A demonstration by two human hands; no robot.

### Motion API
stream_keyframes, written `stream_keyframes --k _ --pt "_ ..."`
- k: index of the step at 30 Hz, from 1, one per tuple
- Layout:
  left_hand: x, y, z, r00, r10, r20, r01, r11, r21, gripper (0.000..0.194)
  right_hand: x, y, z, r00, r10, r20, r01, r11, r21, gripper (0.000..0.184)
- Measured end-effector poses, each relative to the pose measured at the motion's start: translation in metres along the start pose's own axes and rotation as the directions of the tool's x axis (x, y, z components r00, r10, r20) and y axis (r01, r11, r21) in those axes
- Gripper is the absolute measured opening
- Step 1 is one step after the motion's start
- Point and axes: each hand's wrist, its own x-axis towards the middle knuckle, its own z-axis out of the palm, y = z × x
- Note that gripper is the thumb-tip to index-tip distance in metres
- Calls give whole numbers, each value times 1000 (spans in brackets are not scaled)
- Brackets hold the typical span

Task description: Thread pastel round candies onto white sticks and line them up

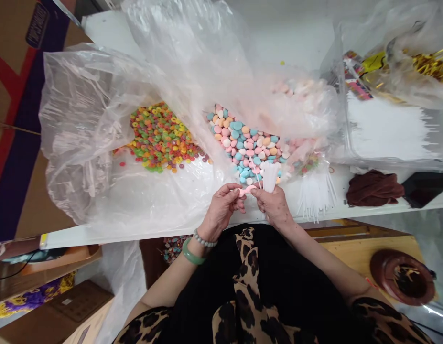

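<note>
My left hand pinches a small pink candy piece between thumb and fingertips, just over the front of the table. Meeting it from the other side, my right hand has its thumb and finger at another pink bit touching the same piece. A bundle of flat white sticks stands up out of my right hand, and one thin white stick tilts away to the left. Right behind both hands lies a heap of pastel egg-shaped candies in blue, pink, orange and white, on a clear plastic bag.
Colourful ring-shaped candies spill from a clear bag at left. More white sticks lie at right, by a brown cloth and a dark box. A clear bin holds white sticks. A cardboard box borders the left.
</note>
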Motion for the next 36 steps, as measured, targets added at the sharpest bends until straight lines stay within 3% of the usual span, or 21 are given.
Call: stream_keyframes --k 4,7,12,18,23,27,30,33,36 --pt "8 -3 0 997 -79 -4 78 993 -90 31 4 -2 -6 998 -14 -68 19 997 78 27" --pt "12 -3 -1 996 -59 -70 51 993 -106 31 5 -6 -10 986 -56 -156 66 996 66 29" --pt "11 -3 12 994 1 -113 -10 997 -79 35 -6 -12 -2 988 -47 147 67 989 -129 24" --pt "5 -11 26 993 -60 -106 53 996 -70 28 3 -3 -1 998 -15 58 21 994 -110 22" --pt "14 -8 10 988 -55 -142 35 989 -141 20 9 8 -14 1000 -3 -10 2 996 -89 21" --pt "14 3 -3 992 -16 -127 7 998 -69 27 5 8 -22 1000 -16 16 18 992 -125 19" --pt "8 1 -1 997 -30 -77 31 999 13 31 0 4 -24 997 -39 72 52 981 -186 20" --pt "-1 -9 3 1000 14 26 -18 985 169 33 -2 1 -29 996 -84 15 85 968 -236 20" --pt "-10 -20 0 995 77 64 -95 924 369 23 -3 2 -40 991 -113 -71 100 981 -165 20"
